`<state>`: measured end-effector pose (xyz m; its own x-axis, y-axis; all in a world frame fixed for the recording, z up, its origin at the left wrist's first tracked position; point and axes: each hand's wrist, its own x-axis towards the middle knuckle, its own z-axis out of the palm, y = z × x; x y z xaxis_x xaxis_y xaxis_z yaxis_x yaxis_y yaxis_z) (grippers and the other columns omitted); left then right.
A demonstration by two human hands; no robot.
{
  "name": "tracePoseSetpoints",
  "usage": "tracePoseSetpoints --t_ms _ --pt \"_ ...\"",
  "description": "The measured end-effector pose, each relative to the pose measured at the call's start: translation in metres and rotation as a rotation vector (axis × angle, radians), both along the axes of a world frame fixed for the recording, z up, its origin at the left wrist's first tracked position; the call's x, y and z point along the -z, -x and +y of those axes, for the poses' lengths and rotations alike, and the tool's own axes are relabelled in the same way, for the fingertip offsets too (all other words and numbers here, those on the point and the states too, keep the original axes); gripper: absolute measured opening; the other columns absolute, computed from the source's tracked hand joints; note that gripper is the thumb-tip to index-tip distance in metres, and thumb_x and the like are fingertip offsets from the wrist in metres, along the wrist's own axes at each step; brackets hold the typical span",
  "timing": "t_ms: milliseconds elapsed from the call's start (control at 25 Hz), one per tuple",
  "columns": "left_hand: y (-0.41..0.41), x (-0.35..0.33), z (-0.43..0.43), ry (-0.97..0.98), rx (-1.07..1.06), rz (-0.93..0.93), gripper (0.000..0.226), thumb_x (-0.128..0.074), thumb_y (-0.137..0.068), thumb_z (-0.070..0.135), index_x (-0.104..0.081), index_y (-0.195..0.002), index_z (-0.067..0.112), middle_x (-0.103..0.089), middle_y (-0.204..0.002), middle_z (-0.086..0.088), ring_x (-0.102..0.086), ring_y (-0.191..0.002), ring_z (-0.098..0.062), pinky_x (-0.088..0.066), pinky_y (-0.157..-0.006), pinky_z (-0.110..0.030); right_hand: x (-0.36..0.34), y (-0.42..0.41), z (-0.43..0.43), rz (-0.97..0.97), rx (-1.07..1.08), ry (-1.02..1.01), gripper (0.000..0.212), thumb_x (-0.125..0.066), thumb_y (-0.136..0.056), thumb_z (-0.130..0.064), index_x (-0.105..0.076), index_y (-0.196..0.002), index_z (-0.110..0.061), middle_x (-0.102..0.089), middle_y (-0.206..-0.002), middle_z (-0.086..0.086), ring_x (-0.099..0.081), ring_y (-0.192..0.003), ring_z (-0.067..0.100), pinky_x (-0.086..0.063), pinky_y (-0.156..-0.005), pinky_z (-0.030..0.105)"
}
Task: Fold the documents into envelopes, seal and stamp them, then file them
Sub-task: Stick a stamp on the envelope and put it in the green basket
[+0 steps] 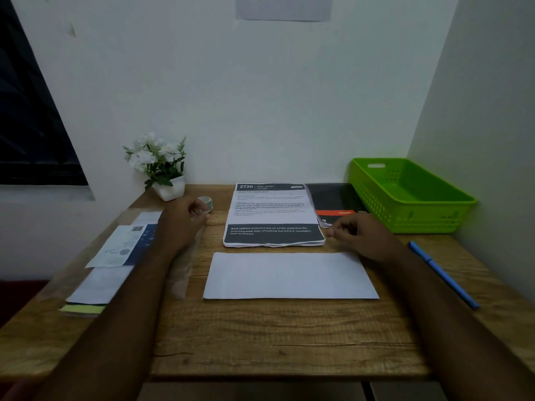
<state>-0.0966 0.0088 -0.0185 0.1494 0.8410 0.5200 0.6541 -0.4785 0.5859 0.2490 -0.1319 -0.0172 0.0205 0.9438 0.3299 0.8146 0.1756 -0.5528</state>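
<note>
A white envelope (290, 275) lies flat in the middle of the wooden desk (275, 337). Behind it is a stack of printed documents (272, 211) with black bands, its front edge slightly curled. My left hand (181, 224) reaches to the back left, and its curled fingertips pinch a small tape roll (207, 200). My right hand (357, 234) hovers just right of the documents' near right corner, fingers loosely curled and holding nothing.
A green plastic basket (405, 195) stands at the back right, with a black notebook (335, 198) beside it. A blue pen (443, 273) lies along the right edge. On the left are stacked papers and envelopes (115, 253) and a clear plastic sleeve (185, 270). A potted plant (162, 169) stands at the back left.
</note>
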Motion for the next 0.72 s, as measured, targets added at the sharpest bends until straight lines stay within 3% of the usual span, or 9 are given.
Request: tracePoseSetpoints --t_ms 120,240,360,480,600,720 --pt "-0.003 0.01 0.013 0.043 -0.128 0.215 0.046 -0.071 -0.08 0.019 -0.057 -0.123 0.014 -0.053 -0.128 -0.014 -0.044 -0.117 -0.033 -0.039 -0.092 -0.047 0.0 0.015 0.002 -0.031 -0.012 0.0 0.018 -0.064 -0.089 -0.027 -0.069 -0.072 -0.025 -0.056 -0.054 -0.025 -0.047 -0.051 0.001 -0.03 -0.05 0.019" --pt "-0.007 0.012 0.026 0.143 -0.185 0.281 0.053 -0.065 -0.084 0.023 -0.048 -0.134 0.019 -0.039 -0.144 -0.012 -0.032 -0.13 -0.034 -0.028 -0.103 -0.055 0.0 0.021 0.004 -0.036 -0.007 0.007 0.015 -0.064 -0.089 -0.026 -0.068 -0.075 -0.03 -0.056 -0.056 -0.03 -0.049 -0.054 -0.002 -0.03 -0.048 0.015" --pt "-0.013 0.015 0.036 0.171 -0.228 0.309 0.039 -0.058 -0.088 0.027 -0.055 -0.126 0.019 -0.045 -0.138 -0.011 -0.038 -0.126 -0.031 -0.022 -0.104 -0.057 0.001 0.022 0.004 -0.043 -0.013 0.01 0.013 -0.064 -0.089 -0.027 -0.069 -0.077 -0.032 -0.058 -0.056 -0.022 -0.049 -0.056 0.0 -0.029 -0.049 0.016" --pt "-0.016 0.015 0.037 0.099 -0.274 0.211 0.021 -0.053 -0.091 0.025 -0.065 -0.105 0.015 -0.062 -0.115 -0.01 -0.051 -0.11 -0.028 -0.021 -0.103 -0.054 0.003 0.023 0.006 -0.024 -0.013 -0.003 0.014 -0.064 -0.089 -0.027 -0.069 -0.077 -0.032 -0.058 -0.058 -0.013 -0.05 -0.056 0.002 -0.033 -0.052 0.02" --pt "-0.014 0.011 0.032 0.015 -0.234 0.132 0.02 -0.06 -0.088 0.031 -0.067 -0.099 0.016 -0.065 -0.109 -0.007 -0.055 -0.103 -0.026 -0.025 -0.097 -0.047 0.005 0.023 0.01 0.008 -0.031 -0.036 0.016 -0.066 -0.088 -0.027 -0.068 -0.073 -0.034 -0.059 -0.058 -0.014 -0.049 -0.054 0.002 -0.038 -0.054 0.027" --pt "-0.023 0.005 0.016 0.066 -0.065 -0.053 0.023 -0.065 -0.081 0.044 -0.067 -0.092 0.025 -0.067 -0.101 0.001 -0.059 -0.095 -0.021 -0.035 -0.096 -0.047 0.007 0.026 0.012 0.038 -0.053 -0.066 0.019 -0.066 -0.088 -0.026 -0.067 -0.071 -0.036 -0.059 -0.059 -0.018 -0.048 -0.053 0.002 -0.038 -0.054 0.03"
